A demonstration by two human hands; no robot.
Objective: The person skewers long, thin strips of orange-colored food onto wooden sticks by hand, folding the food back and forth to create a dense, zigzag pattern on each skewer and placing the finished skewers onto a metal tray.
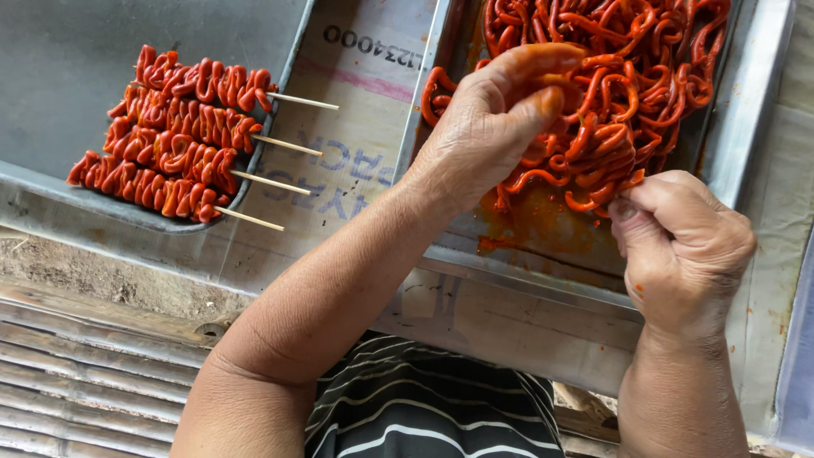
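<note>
A heap of red-orange marinated intestine strips (632, 76) fills a metal tray (543, 263) at the upper right. My left hand (496, 119) reaches into the heap's near edge, fingers curled and pinching a strip. My right hand (682, 246) is closed at the heap's lower right edge, gripping what seems to be a strip end or a skewer; the fingers hide it. Several finished skewers (174, 136) of folded red strips lie side by side in a second grey tray (76, 51) at the upper left, their bamboo sticks pointing right.
Printed cardboard (356, 110) lies between the two trays. A slatted bamboo surface (76, 373) runs along the lower left. My striped shirt (424, 407) shows at the bottom centre. Grey sheeting (776, 254) covers the right side.
</note>
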